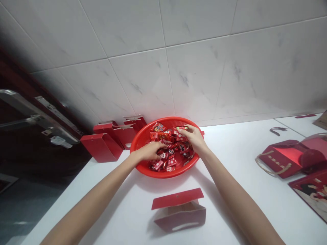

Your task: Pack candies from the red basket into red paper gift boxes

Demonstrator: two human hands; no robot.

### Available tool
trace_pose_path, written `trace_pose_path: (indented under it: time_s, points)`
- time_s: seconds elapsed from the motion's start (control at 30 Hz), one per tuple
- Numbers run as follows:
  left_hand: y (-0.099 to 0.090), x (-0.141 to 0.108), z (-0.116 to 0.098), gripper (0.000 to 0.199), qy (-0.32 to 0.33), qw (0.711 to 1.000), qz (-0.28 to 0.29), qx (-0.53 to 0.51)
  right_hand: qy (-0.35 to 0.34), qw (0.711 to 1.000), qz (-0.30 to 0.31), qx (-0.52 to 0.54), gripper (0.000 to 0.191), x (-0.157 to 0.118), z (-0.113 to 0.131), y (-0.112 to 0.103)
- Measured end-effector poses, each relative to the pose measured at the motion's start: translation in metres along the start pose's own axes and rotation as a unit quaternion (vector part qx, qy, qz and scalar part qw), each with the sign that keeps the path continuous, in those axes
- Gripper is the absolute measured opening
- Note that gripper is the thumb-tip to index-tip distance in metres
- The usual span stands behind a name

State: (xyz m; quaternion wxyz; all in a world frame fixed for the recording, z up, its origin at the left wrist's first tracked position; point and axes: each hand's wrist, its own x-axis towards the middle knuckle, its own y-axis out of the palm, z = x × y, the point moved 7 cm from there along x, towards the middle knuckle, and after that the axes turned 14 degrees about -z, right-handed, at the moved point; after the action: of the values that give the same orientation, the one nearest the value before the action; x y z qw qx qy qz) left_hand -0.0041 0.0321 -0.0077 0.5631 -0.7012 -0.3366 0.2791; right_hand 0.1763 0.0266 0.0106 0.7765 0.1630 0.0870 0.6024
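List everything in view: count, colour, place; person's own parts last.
basket: 1, red, centre
wrapped sweets: many, mostly red, inside basket
standing cartons: about four, red, left of basket
open carton: 1, red, front
handled box: 1, red, right
printed item: 1, multicoloured, lower right
ribbon: 1, dark, right
strip: 1, dark red, far right
unclear item: 1, brown, right edge
table: 1, white, beneath
tiled wall: 1, pale, behind
door: 1, dark, left
metal fittings: several, silver, door
left hand: 1, bare, among sweets
right hand: 1, bare, basket's right side
forearms: 2, bare, foreground
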Motion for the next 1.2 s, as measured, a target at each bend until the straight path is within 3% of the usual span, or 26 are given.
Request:
trace_pose_path:
  time_s: [0.13, 0.43, 0.67, 0.83, 0.97, 1.07, 1.2]
  points:
    - [0.009, 0.002, -0.002, 0.074, -0.011, 0.999, 0.031, 0.022, -0.001, 1.0, 0.002, 0.003, 0.029, 0.001, -0.001, 0.0]
    - [0.006, 0.003, -0.008, 0.043, -0.027, 0.999, 0.035, 0.01, 0.0, 1.0, 0.0, 0.008, 0.029, 0.002, -0.003, 0.0]
    - [-0.007, 0.004, -0.005, 0.029, -0.028, 0.991, -0.057, -0.116, 0.004, 1.0, 0.001, 0.011, 0.029, 0.002, -0.003, 0.0]
    - [-0.017, 0.005, 0.001, 0.04, -0.032, 0.971, -0.134, -0.197, 0.0, 1.0, 0.003, 0.007, 0.029, 0.003, -0.004, 0.0]
    - [-0.027, 0.006, 0.007, 0.046, -0.037, 0.94, -0.193, -0.278, 0.013, 1.0, 0.008, 0.0, 0.033, 0.002, -0.004, 0.001]
    - [-0.035, 0.006, 0.01, 0.054, -0.066, 0.913, -0.229, -0.332, 0.063, 0.997, 0.036, -0.012, 0.035, -0.003, -0.008, 0.006]
    - [-0.049, 0.008, 0.002, 0.058, -0.085, 0.867, -0.295, -0.391, 0.109, 0.99, 0.077, -0.037, 0.034, -0.009, -0.013, 0.012]
